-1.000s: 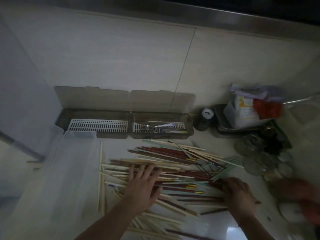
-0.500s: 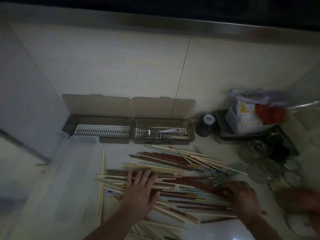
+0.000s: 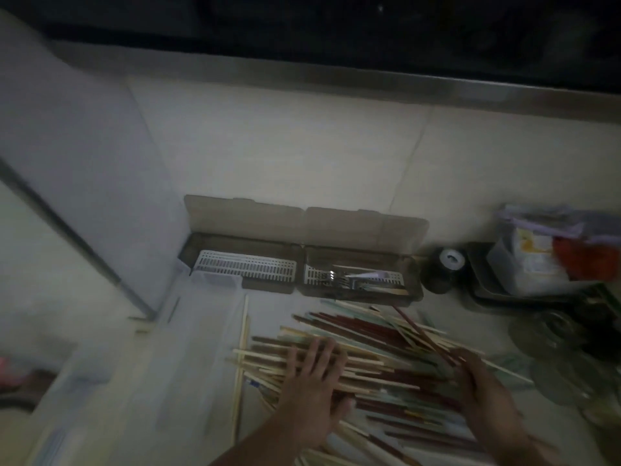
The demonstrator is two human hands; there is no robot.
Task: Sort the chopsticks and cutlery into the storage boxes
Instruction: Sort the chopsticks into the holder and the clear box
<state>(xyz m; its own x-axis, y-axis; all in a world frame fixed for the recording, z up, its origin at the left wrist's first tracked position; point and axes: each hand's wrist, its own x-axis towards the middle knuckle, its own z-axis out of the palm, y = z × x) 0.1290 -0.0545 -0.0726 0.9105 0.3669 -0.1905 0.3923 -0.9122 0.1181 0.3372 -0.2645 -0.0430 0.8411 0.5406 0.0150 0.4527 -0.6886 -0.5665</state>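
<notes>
Dim pale desk point(image 3: 268, 307): the brown lidded storage boxes point(image 3: 299, 267) at the wall hold only forks. Before them, mixed wooden and red chopsticks point(image 3: 376, 351) lie unsorted; left hand point(image 3: 314, 381) presses flat, right hand point(image 3: 484, 395) unclear.

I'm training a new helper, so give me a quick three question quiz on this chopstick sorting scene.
1. True or false: the left storage box already holds forks.
2. Multiple choice: the left hand is A) gripping one chopstick, B) pressing flat on the chopstick pile, C) resting in a box.
3. Fill in: the forks lie in the ____ storage box.

Key: 1 false, only its white slotted tray shows. 2 B. 3 right. The right hand also rests on the pile.
</notes>
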